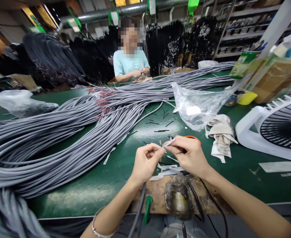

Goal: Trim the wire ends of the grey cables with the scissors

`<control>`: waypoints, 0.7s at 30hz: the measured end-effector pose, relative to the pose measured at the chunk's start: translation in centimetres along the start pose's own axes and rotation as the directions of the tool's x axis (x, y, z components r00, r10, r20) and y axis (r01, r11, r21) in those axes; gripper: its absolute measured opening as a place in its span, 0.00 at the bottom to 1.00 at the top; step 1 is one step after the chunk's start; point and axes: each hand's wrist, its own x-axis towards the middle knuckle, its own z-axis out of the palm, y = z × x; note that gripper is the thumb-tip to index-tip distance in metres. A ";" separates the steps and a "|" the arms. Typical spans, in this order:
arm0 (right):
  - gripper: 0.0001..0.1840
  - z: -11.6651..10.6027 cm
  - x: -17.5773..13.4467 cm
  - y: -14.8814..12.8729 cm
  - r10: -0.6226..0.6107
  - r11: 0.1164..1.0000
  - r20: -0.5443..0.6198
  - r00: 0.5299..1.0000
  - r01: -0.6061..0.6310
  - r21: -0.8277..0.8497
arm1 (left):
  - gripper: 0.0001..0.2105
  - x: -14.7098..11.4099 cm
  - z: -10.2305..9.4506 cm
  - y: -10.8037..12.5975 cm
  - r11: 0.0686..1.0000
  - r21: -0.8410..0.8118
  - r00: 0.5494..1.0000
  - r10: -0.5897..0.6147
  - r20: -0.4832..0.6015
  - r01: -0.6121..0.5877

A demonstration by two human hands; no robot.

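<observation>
My left hand (pixel 146 162) is closed in a pinch on a grey cable (pixel 138 210), which hangs from under the palm over the table's front edge. The cable's pale end (pixel 169 143) points up and right between my hands. Close beside it, my right hand (pixel 190 156) pinches that end with thumb and forefinger. What else may be between the right fingers is too small to make out. Behind the right knuckles shows an orange handle (pixel 193 137), mostly hidden. White strips (pixel 169 172) and short dark pieces (pixel 161 131) lie around the hands.
Bundles of grey cables (pixel 68 148) cover the left and back of the green table (pixel 90 190). Below my hands a dark, dirty device (pixel 179 198) stands on a wooden board (pixel 157 190). To the right are a plastic bag (pixel 197 102), cloth gloves (pixel 221 134) and a fan (pixel 257 129). A co-worker (pixel 131 64) sits opposite.
</observation>
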 end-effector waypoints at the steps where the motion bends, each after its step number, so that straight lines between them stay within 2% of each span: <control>1: 0.07 0.1 -0.1 -0.2 -0.061 0.996 -0.030 0.998 0.059 -0.067 | 0.13 -0.1 0.0 -0.1 0.990 0.126 0.994 0.077 -0.072 -0.068; 4: 0.09 0.6 -0.5 -0.5 -0.165 0.964 -0.063 0.984 0.148 -0.222 | 0.09 -0.5 0.3 -0.4 0.907 0.385 0.947 0.259 -0.190 -0.171; 7: 0.10 1.0 -0.7 -0.6 -0.186 0.941 -0.050 0.981 0.163 -0.297 | 0.12 -0.7 0.7 -0.5 0.916 0.372 0.942 0.249 -0.226 -0.153; 9: 0.10 1.3 -0.9 -0.5 -0.194 0.931 -0.020 0.981 0.178 -0.319 | 0.15 -0.6 0.7 -0.4 0.971 0.216 0.970 0.148 -0.194 -0.105; 11: 0.11 1.5 -1.1 -0.2 -0.194 0.918 -0.001 0.981 0.181 -0.353 | 0.15 -0.3 0.4 0.0 1.000 -0.015 0.994 0.022 -0.109 -0.024; 14: 0.09 1.5 -1.5 -0.1 -0.184 0.918 0.115 0.976 0.212 -0.336 | 0.13 0.2 -0.3 0.7 0.932 -0.352 0.995 -0.096 0.001 0.090; 16: 0.07 1.2 -1.6 -0.3 -0.198 0.937 0.162 0.967 0.235 -0.259 | 0.13 0.3 -0.8 1.1 0.872 -0.472 0.991 -0.126 0.047 0.133; 18: 0.06 0.7 -1.4 -0.6 -0.175 0.959 0.037 0.984 0.179 -0.220 | 0.12 0.3 -1.0 1.2 0.856 -0.484 0.983 -0.147 0.112 0.183; 20: 0.05 0.1 -1.1 -0.8 -0.067 0.980 -0.143 0.987 0.038 -0.197 | 0.10 0.2 -1.0 1.1 0.872 -0.427 0.967 -0.170 0.192 0.238; 21: 0.05 -0.1 -0.9 -0.8 -0.004 0.984 -0.185 0.983 -0.029 -0.173 | 0.10 0.2 -0.9 1.0 0.885 -0.385 0.955 -0.182 0.233 0.262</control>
